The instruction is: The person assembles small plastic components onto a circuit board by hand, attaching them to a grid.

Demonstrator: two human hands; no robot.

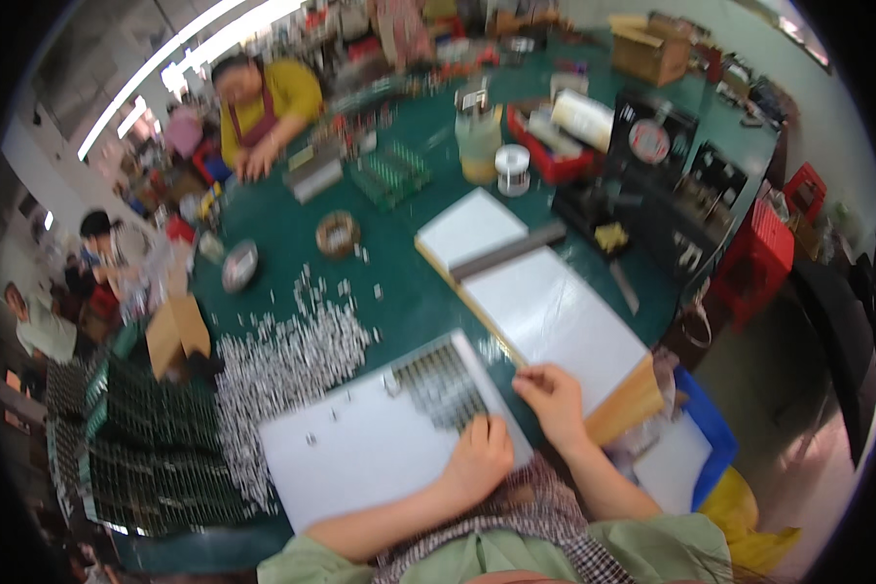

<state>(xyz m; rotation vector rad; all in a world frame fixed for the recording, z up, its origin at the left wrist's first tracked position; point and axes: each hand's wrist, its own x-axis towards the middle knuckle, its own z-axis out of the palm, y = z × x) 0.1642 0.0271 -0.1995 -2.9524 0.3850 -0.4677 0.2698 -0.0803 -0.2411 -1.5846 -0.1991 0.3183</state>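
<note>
My left hand (482, 456) is closed, with its fingertips at the near edge of a green gridded panel (438, 384) that looks like a circuit board. The panel lies on a white board (350, 457), tilted toward me at the table edge. A few small silvery pieces (392, 383) lie loose on the board. My right hand (553, 401) is raised just right of the board, thumb and fingers pinched together. What either hand pinches, if anything, is too small or hidden to tell. A large heap of small silvery parts (282, 380) spreads beside the board's left edge.
Racked green panels (156, 448) stand at the left by a cardboard box (178, 336). Beyond my right hand lies a white-topped slab (555, 311) with a grey metal bar (506, 251) across it. Tape roll (338, 235), red bin (555, 161) and a person (268, 107) are farther back.
</note>
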